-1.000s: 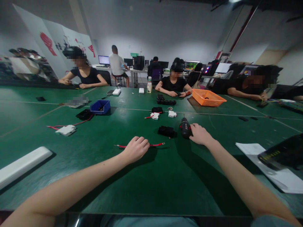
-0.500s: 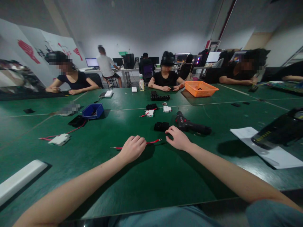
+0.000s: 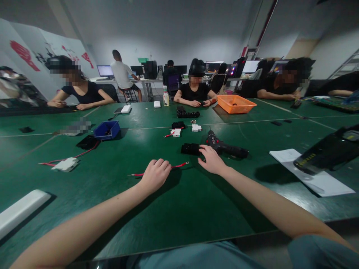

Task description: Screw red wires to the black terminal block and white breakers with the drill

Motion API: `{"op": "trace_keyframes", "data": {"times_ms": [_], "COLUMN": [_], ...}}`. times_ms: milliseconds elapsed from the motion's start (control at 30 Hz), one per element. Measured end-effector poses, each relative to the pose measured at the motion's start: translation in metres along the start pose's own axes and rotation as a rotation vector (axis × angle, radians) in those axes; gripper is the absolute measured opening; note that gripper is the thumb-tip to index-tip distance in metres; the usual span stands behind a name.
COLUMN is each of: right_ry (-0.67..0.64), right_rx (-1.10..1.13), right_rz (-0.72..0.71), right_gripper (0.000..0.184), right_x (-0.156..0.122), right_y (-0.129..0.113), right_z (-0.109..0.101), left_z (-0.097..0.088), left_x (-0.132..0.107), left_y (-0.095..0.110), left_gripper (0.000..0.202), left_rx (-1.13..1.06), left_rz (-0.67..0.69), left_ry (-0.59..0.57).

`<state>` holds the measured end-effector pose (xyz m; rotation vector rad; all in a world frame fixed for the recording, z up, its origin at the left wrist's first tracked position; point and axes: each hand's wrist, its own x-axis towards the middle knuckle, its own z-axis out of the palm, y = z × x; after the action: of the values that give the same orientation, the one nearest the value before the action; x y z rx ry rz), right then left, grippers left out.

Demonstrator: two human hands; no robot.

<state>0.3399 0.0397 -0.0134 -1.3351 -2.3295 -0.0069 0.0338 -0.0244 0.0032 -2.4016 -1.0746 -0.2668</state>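
Note:
My left hand (image 3: pixel 156 173) is closed over a red cable (image 3: pixel 179 165) that lies crosswise just above the table. The cable's metal ring lug points right, and its bare tip sticks out to the left. My right hand (image 3: pixel 212 160) has thumb and fingers apart, with its fingertips at the right end of a black block-like part (image 3: pixel 190 148). Whether they touch it, I cannot tell. Right behind that hand lies a black cordless drill (image 3: pixel 224 146), its chuck pointing away from me.
Beyond lie white modules (image 3: pixel 175 132) with a red wire, a blue bin (image 3: pixel 107 130) and an orange basket (image 3: pixel 236 104). A white bar (image 3: pixel 24 213) is at near left. A black tool (image 3: pixel 328 151) stands over papers (image 3: pixel 288 155) at right. Co-workers sit across the table.
My right hand has shifted slightly forward, closer to the black part and the drill. The left hand stays on the red cable. The whole view has shifted slightly.

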Motion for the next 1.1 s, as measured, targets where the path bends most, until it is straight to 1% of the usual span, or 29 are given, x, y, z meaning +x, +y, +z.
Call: {"op": "trace_keyframes", "data": {"times_ms": [100,167,300,400,500,667,767,867,933,1100], "right_ry": [-0.018,-0.015,0.026,0.053,0.049,-0.022,0.001,0.085,0.118,0.083], "right_rx": [0.032,0.049,0.057,0.056,0.085,0.204,0.236,0.257,0.267,0.282], "right_rz": [-0.010,-0.013,-0.007,0.020,0.026,-0.013,-0.008,0.001,0.000,0.020], "right_gripper": [0.034,0.032,0.022,0.019,0.021,0.009,0.011,0.016,0.021,0.029], "right_x": [-0.004,-0.012,-0.036,-0.045,-0.040,-0.026,-0.025,-0.027,-0.027,-0.027], "right_y": [-0.001,-0.006,-0.021,-0.025,-0.017,0.000,-0.001,-0.005,-0.008,-0.008], "right_z": [-0.002,-0.005,-0.014,-0.019,-0.019,-0.015,-0.017,-0.020,-0.022,-0.021], "left_z": [0.000,0.000,0.002,0.002,0.000,-0.001,-0.001,-0.001,-0.002,-0.003], "left_x": [0.000,0.000,-0.001,-0.002,-0.001,-0.001,0.000,0.000,0.000,0.001], "left_y": [0.000,0.000,0.000,0.001,0.003,0.003,0.003,0.003,0.003,0.002], "left_gripper": [0.017,0.017,0.017,0.019,0.019,0.018,0.018,0.019,0.019,0.020], "left_rx": [0.001,-0.001,-0.008,0.003,0.021,0.036,0.043,0.033,0.028,0.013], "left_rz": [-0.011,-0.011,-0.017,-0.006,0.012,0.003,0.005,0.004,0.003,0.009], "left_ry": [0.007,0.019,0.069,0.101,0.093,0.017,-0.006,-0.011,-0.011,-0.010]}}
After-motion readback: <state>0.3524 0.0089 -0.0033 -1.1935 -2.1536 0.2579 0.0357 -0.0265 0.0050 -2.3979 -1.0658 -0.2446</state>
